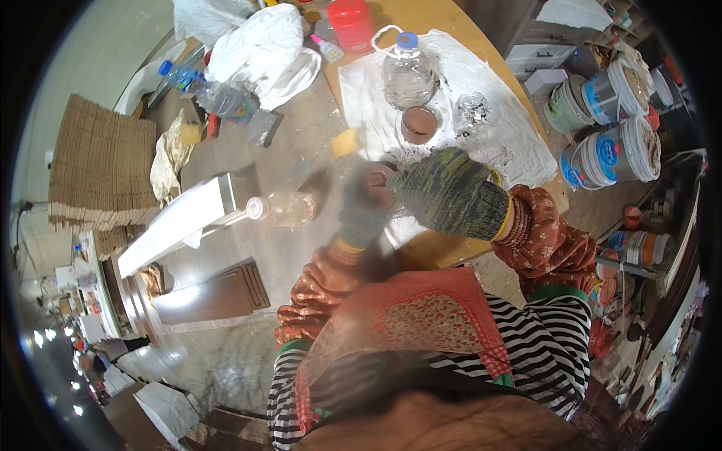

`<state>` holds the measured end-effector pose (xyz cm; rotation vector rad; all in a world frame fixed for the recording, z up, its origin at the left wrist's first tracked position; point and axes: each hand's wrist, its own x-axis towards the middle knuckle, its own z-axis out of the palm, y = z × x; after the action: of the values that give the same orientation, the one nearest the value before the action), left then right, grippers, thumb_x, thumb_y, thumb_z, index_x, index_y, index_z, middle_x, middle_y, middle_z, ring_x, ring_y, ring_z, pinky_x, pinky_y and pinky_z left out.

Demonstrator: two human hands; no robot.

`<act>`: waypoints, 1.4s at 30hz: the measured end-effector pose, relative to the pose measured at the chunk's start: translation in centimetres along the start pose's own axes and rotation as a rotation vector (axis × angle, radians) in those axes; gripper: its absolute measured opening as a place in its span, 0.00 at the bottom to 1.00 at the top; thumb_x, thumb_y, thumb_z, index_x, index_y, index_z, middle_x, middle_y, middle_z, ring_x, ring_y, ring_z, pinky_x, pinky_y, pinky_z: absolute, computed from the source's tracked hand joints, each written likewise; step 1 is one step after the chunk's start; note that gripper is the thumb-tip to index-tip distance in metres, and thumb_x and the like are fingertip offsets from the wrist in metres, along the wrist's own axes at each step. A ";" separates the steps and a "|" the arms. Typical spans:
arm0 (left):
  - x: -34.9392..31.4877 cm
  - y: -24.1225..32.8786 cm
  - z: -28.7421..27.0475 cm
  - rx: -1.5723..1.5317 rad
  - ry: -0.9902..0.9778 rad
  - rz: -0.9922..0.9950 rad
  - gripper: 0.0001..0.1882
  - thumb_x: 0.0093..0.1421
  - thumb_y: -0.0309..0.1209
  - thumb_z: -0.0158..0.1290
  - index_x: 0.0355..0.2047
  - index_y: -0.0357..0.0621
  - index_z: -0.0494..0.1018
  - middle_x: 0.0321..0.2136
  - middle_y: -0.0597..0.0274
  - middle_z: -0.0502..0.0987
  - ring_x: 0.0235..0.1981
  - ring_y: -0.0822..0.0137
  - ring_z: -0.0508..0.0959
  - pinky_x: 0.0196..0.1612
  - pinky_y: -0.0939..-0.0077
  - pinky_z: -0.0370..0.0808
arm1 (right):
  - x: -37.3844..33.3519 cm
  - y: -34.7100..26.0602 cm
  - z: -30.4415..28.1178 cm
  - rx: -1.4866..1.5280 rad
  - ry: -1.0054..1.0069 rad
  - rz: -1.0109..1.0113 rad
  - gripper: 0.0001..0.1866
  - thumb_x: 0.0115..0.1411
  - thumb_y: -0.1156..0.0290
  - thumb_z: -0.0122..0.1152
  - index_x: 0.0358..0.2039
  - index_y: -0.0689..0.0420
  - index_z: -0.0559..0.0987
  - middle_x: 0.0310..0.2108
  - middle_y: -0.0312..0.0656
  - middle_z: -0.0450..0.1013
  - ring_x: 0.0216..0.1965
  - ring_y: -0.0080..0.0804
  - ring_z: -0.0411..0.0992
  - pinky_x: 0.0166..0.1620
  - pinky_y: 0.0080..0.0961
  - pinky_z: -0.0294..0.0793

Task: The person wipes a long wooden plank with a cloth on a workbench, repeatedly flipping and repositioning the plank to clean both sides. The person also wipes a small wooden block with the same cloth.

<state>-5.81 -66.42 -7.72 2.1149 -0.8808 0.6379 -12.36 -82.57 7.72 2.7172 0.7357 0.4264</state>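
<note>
At frame centre, a blurred reddish-brown item [380, 177] sits between the gloved hands. Left hand [364, 216] meets it, smeared; can't tell grip. Right hand [450, 192] looks curled, fingertips unclear; can't tell if it's grasping. Just above: brown-filled cup [419, 125] on white sheet [519, 143], clear jug [408, 81] beyond.

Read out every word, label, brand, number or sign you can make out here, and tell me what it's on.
No text is clear enough to quote.
Bucket with a round blue patch, right: markings too small to read.
Blue-capped bottle at upper left: label too small and blurred.
Small white bottle with a pink tip: markings too small.
</note>
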 end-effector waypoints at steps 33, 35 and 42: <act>-17.2 1.1 -18.7 -0.291 0.453 -0.574 0.18 0.51 0.27 0.62 0.42 0.41 0.71 0.36 0.58 0.77 0.34 0.62 0.79 0.38 0.73 0.76 | 8.0 -25.0 -0.1 -0.280 -0.152 -0.349 0.12 0.51 0.64 0.49 0.25 0.59 0.76 0.22 0.45 0.67 0.26 0.39 0.67 0.34 0.46 0.66; -18.6 0.9 -18.4 -0.432 0.532 -0.587 0.18 0.51 0.28 0.62 0.42 0.41 0.72 0.33 0.60 0.78 0.32 0.63 0.79 0.36 0.74 0.76 | 7.9 -26.4 -0.8 -0.197 -0.316 -0.281 0.13 0.52 0.62 0.48 0.26 0.58 0.76 0.28 0.45 0.69 0.34 0.42 0.69 0.44 0.51 0.68; -19.0 2.4 -20.7 -0.060 0.631 -0.745 0.14 0.50 0.27 0.61 0.39 0.45 0.74 0.32 0.62 0.78 0.31 0.65 0.79 0.34 0.73 0.76 | 12.4 -23.1 -3.9 0.155 -0.074 -0.804 0.13 0.51 0.65 0.50 0.22 0.61 0.78 0.19 0.48 0.70 0.22 0.48 0.70 0.29 0.52 0.72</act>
<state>-22.93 -44.04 -6.93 1.8145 0.2311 0.7745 -13.63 -56.20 5.71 2.2713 1.7684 0.0734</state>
